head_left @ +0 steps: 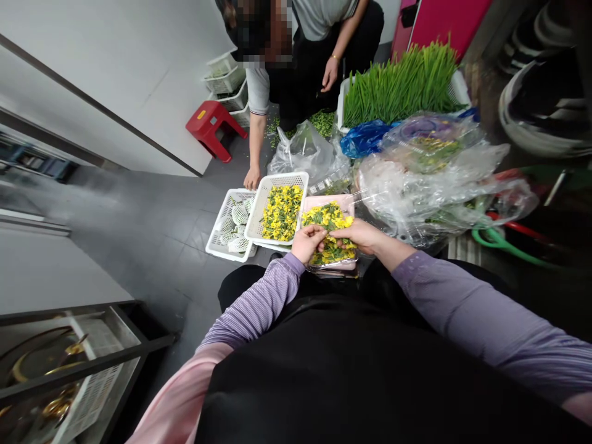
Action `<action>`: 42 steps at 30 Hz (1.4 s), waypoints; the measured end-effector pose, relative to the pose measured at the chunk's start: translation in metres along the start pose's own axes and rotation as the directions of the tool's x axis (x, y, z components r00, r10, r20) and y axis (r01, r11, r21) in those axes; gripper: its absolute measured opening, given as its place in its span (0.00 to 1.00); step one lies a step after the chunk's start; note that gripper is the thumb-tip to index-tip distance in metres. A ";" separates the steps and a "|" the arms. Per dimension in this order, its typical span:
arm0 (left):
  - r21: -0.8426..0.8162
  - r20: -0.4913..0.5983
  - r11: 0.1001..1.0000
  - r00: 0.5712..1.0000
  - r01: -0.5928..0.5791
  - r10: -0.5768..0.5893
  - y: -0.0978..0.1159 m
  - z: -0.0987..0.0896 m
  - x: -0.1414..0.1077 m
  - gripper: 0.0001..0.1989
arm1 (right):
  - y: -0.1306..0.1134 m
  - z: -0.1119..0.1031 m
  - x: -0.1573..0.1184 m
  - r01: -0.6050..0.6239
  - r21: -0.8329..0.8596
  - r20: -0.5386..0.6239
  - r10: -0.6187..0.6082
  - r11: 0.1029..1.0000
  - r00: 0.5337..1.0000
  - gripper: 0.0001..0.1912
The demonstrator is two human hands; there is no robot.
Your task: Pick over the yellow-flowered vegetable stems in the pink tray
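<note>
My two hands meet over a pink tray [350, 266] lined with clear plastic and heaped with yellow flowers on green stems [332, 254]. My left hand [309, 243] is closed, thumb and fingers pinched together; what lies between the tips is too small to make out. From the other side, my right hand [358, 235] is closed on a yellow flower sprig, its thumb pointing toward my left hand. Just left of the tray, a white basket [253, 223] holds more picked yellow flowers [282, 213].
A white crate [213, 243] holds fruit in foam nets, with a co-worker's hand [252, 177] at its rim. Clear plastic bags [393, 197] lie right of the tray. Behind stand a crate of green stalks [398, 86] and a red stool [213, 126]. A metal rack [134, 351] is lower left.
</note>
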State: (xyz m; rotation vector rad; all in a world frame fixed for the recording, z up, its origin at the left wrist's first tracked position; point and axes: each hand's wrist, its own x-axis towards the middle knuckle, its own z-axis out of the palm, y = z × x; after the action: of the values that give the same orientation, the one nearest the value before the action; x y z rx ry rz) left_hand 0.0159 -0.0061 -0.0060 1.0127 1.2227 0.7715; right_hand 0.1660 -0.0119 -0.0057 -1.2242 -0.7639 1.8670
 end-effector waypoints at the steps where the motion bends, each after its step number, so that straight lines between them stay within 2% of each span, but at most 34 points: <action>1: -0.017 0.027 1.000 0.999 0.021 -0.020 0.002 -0.001 0.000 0.17 | 0.000 -0.001 0.000 0.025 -0.040 0.018 -0.024 0.999 1.000 0.11; 4: -0.009 0.102 0.997 0.992 0.079 -0.078 0.007 -0.007 0.001 0.16 | -0.001 -0.006 0.002 0.090 -0.213 0.082 -0.074 0.973 0.994 0.08; 7: 0.113 0.180 0.985 0.972 0.131 -0.150 0.014 -0.016 0.001 0.15 | -0.003 -0.012 0.003 0.115 -0.353 0.116 -0.078 0.929 0.990 0.07; 11: 0.289 0.341 0.941 0.900 0.175 -0.272 0.025 -0.024 0.001 0.12 | -0.007 -0.016 0.002 0.106 -0.480 0.112 -0.059 0.871 0.992 0.07; 13: 0.301 0.399 0.943 0.879 0.142 -0.260 0.028 -0.025 0.002 0.11 | -0.008 -0.016 0.000 0.099 -0.447 0.150 -0.034 0.889 0.988 0.08; 14: 0.284 0.399 0.951 0.888 0.118 -0.230 0.029 -0.025 0.003 0.10 | -0.007 -0.015 0.000 0.092 -0.399 0.175 -0.022 0.912 0.984 0.08; 16: 0.273 0.334 0.959 0.928 0.075 -0.167 0.026 -0.023 0.006 0.11 | -0.007 -0.013 -0.001 0.071 -0.258 0.210 -0.015 0.964 0.977 0.10; 18: 0.415 0.213 0.909 0.967 0.042 -0.142 0.018 -0.023 0.012 0.15 | -0.008 -0.011 -0.002 0.046 -0.106 0.193 -0.025 0.993 0.981 0.11; 19: 0.555 0.152 0.832 0.980 0.023 -0.129 0.012 -0.024 0.014 0.17 | -0.009 -0.011 -0.003 0.030 -0.042 0.164 -0.022 0.999 0.986 0.11; 21: 0.833 0.087 0.551 0.995 -0.045 -0.050 -0.003 -0.027 0.018 0.17 | -0.012 -0.010 -0.003 -0.015 0.051 0.088 0.010 0.999 0.996 0.10; 23: 0.961 0.153 0.229 0.988 -0.155 0.024 -0.022 -0.029 0.019 0.11 | -0.015 -0.010 -0.003 -0.055 0.104 0.021 0.053 0.993 0.998 0.09; 24: 0.972 0.209 0.108 0.978 -0.210 0.027 -0.032 -0.030 0.019 0.09 | -0.016 -0.010 -0.002 -0.069 0.120 -0.004 0.070 0.990 0.998 0.09; 25: 0.966 0.256 0.023 0.967 -0.256 0.008 -0.040 -0.030 0.018 0.09 | -0.017 -0.010 -0.002 -0.077 0.132 -0.027 0.081 0.988 0.996 0.09; 27: 0.952 0.299 -0.052 0.954 -0.300 -0.032 -0.052 -0.030 0.018 0.09 | -0.017 -0.010 -0.001 -0.086 0.140 -0.062 0.095 0.986 0.993 0.08; 28: 0.953 0.298 -0.051 0.954 -0.299 -0.029 -0.054 -0.030 0.018 0.10 | -0.016 -0.010 0.000 -0.088 0.138 -0.077 0.100 0.986 0.992 0.08; 30: 0.962 0.272 0.022 0.962 -0.272 0.014 -0.052 -0.031 0.019 0.10 | -0.014 -0.010 0.000 -0.082 0.117 -0.101 0.094 0.990 0.990 0.08; 34: 0.915 0.184 0.347 0.979 -0.205 0.091 -0.030 -0.033 0.020 0.09 | -0.009 -0.008 0.001 -0.071 -0.047 -0.191 0.061 0.996 0.980 0.11; 36: 0.839 0.178 0.511 0.982 -0.187 0.067 -0.020 -0.030 0.018 0.07 | -0.007 -0.005 0.001 -0.082 -0.143 -0.211 0.051 0.986 0.976 0.11; 38: 0.753 0.193 0.638 0.981 -0.163 0.023 -0.014 -0.024 0.017 0.06 | -0.003 -0.003 0.001 -0.068 -0.209 -0.193 0.027 0.975 0.981 0.11; 40: 0.699 0.202 0.698 0.979 -0.158 0.019 -0.010 -0.016 0.015 0.04 | 0.001 -0.001 0.002 -0.026 -0.250 -0.151 -0.013 0.968 0.989 0.12; 42: 0.696 0.208 0.690 0.976 -0.198 0.070 -0.007 -0.009 0.014 0.05 | 0.004 -0.001 0.004 0.009 -0.269 -0.124 -0.044 0.963 0.991 0.12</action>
State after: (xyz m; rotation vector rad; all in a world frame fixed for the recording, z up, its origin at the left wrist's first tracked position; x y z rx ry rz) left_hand 0.0096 0.0054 -0.0181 1.7932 1.3360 0.2789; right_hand 0.1647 -0.0108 -0.0115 -1.4803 -0.9803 1.6821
